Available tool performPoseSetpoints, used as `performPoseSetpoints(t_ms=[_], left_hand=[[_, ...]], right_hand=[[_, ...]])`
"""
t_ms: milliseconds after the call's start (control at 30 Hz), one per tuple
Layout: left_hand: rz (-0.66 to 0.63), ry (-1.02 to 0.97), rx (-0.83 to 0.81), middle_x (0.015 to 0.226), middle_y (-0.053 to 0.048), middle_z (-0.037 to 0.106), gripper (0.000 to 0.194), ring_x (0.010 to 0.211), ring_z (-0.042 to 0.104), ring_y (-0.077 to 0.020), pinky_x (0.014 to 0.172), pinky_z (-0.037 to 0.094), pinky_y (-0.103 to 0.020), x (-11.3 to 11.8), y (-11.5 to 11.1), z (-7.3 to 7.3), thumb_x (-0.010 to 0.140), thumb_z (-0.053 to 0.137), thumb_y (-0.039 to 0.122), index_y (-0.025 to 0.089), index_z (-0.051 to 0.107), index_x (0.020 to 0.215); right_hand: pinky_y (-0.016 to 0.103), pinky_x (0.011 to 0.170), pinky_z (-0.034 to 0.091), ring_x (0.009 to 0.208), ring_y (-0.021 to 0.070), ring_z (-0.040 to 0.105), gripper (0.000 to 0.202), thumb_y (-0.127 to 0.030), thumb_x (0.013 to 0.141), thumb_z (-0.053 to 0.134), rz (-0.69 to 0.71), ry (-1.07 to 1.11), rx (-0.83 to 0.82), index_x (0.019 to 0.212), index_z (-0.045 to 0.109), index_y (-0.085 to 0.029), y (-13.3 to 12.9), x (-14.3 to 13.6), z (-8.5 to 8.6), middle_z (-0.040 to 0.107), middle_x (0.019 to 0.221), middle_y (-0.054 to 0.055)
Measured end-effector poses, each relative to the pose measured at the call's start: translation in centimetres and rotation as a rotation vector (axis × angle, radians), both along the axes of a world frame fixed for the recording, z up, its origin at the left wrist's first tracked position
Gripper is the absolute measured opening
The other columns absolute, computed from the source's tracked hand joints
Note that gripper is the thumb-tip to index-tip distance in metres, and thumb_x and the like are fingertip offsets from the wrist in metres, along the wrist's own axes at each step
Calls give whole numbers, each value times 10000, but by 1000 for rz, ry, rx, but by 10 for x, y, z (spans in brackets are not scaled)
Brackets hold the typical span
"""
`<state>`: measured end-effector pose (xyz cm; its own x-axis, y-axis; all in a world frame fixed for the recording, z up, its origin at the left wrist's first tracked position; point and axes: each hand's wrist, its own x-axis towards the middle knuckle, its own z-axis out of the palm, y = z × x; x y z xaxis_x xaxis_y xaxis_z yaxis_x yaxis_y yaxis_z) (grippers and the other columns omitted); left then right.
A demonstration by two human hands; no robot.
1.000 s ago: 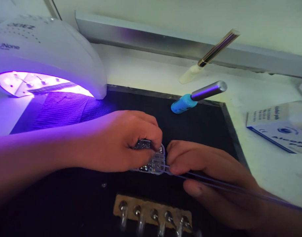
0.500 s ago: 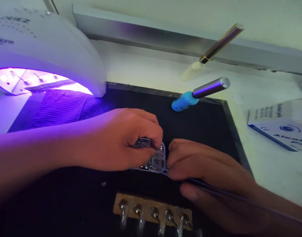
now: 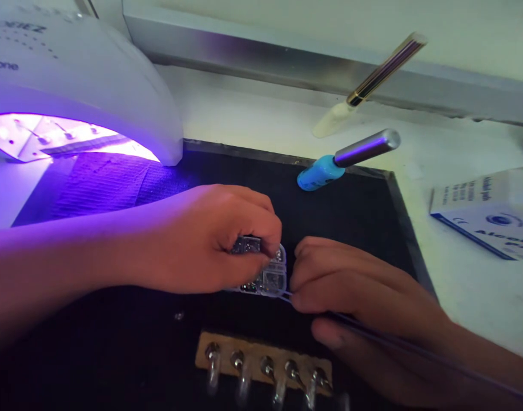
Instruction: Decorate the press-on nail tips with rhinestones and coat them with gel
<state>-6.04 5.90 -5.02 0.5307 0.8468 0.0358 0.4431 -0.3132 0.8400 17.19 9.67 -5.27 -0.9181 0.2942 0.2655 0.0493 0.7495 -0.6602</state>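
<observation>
A small clear compartment box (image 3: 275, 281) with glittering nail gems lies on the black mat. My left hand (image 3: 227, 240) is closed over it, thumb and forefinger pressed to its top and hiding much of it. Just right of the box, my right hand (image 3: 351, 291) is closed around thin tweezers (image 3: 288, 295). Their two tips point at the lower right corner of the box, and the dark shaft runs back under the hand. Below, a tan holder strip (image 3: 253, 365) carries several clear nail tips (image 3: 243, 383) on metal pegs.
A lit white nail lamp (image 3: 116, 85) stands at the left, glowing purple. A blue polish bottle (image 3: 319, 173) is behind my hands, with a pale bottle (image 3: 334, 119) farther back. An alcohol pad box (image 3: 497, 220) lies right. A tiny shiny piece (image 3: 178, 315) rests on the mat.
The tweezers' tips have drawn slightly right, out from the box corner, and now show apart. My left hand keeps its hold on the box. The whole view shifts a little.
</observation>
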Motion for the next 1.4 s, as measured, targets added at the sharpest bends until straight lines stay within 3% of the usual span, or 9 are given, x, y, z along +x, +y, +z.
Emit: performPoseSetpoints(t_ms=[667,933,1167,1400], left_hand=[[-21,1,2,930,9,647,140,796,602,-90,721,460,-186,0,2,1,799,577,65,176,662,791],[-3,16,-2,906,16,644,120,759,592,-86,671,440,-183,1,1,1,789,596,69,169,629,730],[-3,7,3,889,22,636,126,763,587,-80,682,428,-183,1,1,0,781,596,58,170,629,734],[-7,4,-9,897,20,636,126,759,587,-79,678,434,-179,1,1,1,785,587,60,169,627,735]], right_hand=[[318,757,499,782,158,640,47,-204,950,538,-8,-4,11,996,548,-211,1,-3,-1,674,825,32],[308,666,482,712,157,624,40,-250,961,507,3,61,72,976,534,-223,2,-6,-4,663,777,29],[307,690,490,745,153,635,46,-232,983,486,-34,-4,59,987,530,-219,-1,-8,1,679,813,31],[310,676,483,747,154,633,96,-289,1001,467,-21,-5,67,989,525,-213,0,-7,-4,683,818,36]])
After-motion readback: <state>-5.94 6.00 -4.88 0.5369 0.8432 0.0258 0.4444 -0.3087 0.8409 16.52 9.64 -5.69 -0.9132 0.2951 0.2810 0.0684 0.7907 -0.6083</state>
